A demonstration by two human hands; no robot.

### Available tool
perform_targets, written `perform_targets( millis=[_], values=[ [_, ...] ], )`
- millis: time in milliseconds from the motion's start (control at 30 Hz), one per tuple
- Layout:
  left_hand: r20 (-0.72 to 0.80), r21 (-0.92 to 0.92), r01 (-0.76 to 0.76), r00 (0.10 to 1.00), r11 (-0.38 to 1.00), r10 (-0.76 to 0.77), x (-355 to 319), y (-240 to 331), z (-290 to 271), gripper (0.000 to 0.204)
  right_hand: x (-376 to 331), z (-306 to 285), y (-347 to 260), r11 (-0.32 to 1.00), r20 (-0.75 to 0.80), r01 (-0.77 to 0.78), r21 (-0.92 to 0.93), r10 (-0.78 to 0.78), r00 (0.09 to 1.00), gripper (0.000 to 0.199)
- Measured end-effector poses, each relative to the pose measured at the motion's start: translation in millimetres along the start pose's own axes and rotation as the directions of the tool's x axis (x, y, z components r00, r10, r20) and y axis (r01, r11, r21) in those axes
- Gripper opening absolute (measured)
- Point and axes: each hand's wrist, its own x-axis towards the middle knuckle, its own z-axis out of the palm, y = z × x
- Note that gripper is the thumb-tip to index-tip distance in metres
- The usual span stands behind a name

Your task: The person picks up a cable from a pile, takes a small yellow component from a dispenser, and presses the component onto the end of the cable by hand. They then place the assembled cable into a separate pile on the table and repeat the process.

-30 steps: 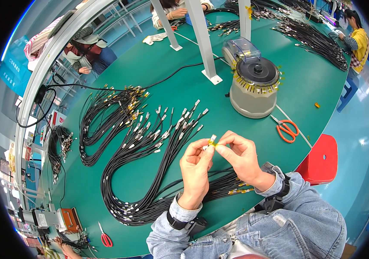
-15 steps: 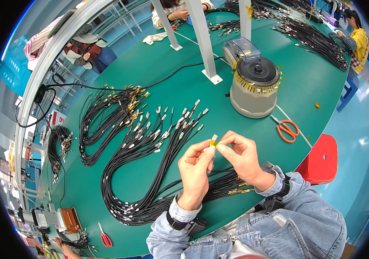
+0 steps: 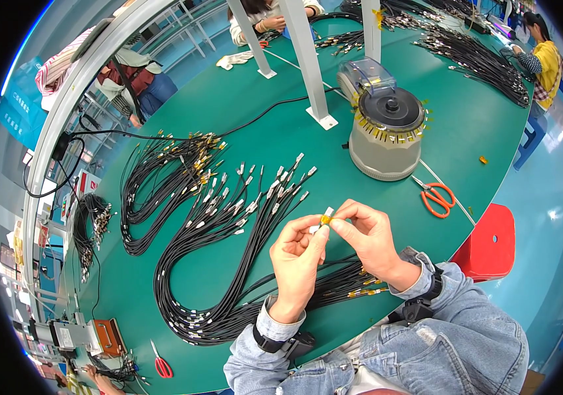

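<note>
In front of me, above the green table (image 3: 242, 135), my left hand (image 3: 296, 260) pinches the end of a black cable, thumb against fingers. A small silver connector (image 3: 329, 211) sticks up from the pinch. Yellow tape (image 3: 325, 220) sits around the base of the connector. My right hand (image 3: 370, 240) is closed on the tape, its thumb and forefinger touching it from the right. Beneath both hands runs a long bundle of black cables (image 3: 186, 283), curved in a U, with silver connectors at its far end and yellow-taped ends near my right wrist.
A round tape dispenser (image 3: 383, 150) with yellow strips stands beyond my right hand. Orange-handled scissors (image 3: 437, 199) and red-handled scissors (image 3: 162, 366) lie on the table. Another cable bundle (image 3: 138, 214) lies left. Metal posts (image 3: 309, 66) rise behind; a red stool (image 3: 492, 243) stands right.
The fingers have shifted slightly around the connector, and more of the yellow tape shows on it. At the left, a co-worker's arm has moved downward.
</note>
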Motion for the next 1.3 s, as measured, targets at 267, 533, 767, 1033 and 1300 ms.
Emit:
perform_targets(
  millis=[267, 533, 767, 1033, 1300],
  values=[
    [0.029, 0.069, -0.014, 1.0, 0.998, 0.012, -1, -1, -1, 0.018, 1, 1, -1, 0.999, -0.028, -0.019, 0.04, 0.02, 0.999, 0.007],
    [0.179, 0.666, -0.452, 0.869, 0.593, 0.462, 1, -9, -3, 0.017, 2, -1, 0, 0.999, -0.037, -0.02, 0.047, 0.022, 0.999, 0.008],
    [0.114, 0.684, -0.411, 0.877, 0.603, 0.468, -1, -15, 3, 0.006, 0, 0, -2, 0.999, 0.008, -0.029, 0.04, 0.029, 1.0, 0.004],
    [0.106, 0.65, -0.373, 0.907, 0.662, 0.407, -2, -14, 2, 0.009, -1, 0, -3, 0.999, 0.008, -0.048, 0.021, 0.048, 0.999, 0.004],
    [0.048, 0.515, -0.244, 0.965, 0.822, 0.257, -4, -14, 1, 0.01, 0, 0, -3, 0.995, -0.001, -0.07, 0.069, 0.07, 0.998, 0.006]
  ],
)
